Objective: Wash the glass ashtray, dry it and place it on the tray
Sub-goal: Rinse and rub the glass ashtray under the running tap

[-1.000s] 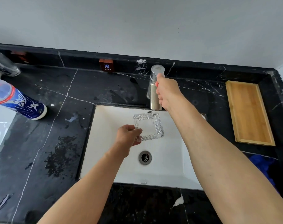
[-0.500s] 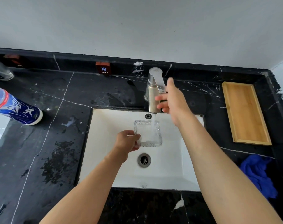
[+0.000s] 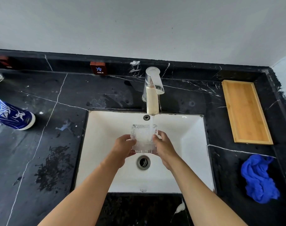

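Two hands, left hand (image 3: 122,148) and right hand (image 3: 163,147), pinch the glass ashtray (image 3: 144,138) under the running faucet (image 3: 153,90); wet glass could slip and chip against the sink (image 3: 193,144).

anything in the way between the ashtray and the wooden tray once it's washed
Nothing visible. The glass ashtray is held over the sink by the left hand and right hand. The countertop stretch toward the wooden tray looks bare; the blue cloth lies nearer the front, off that path.
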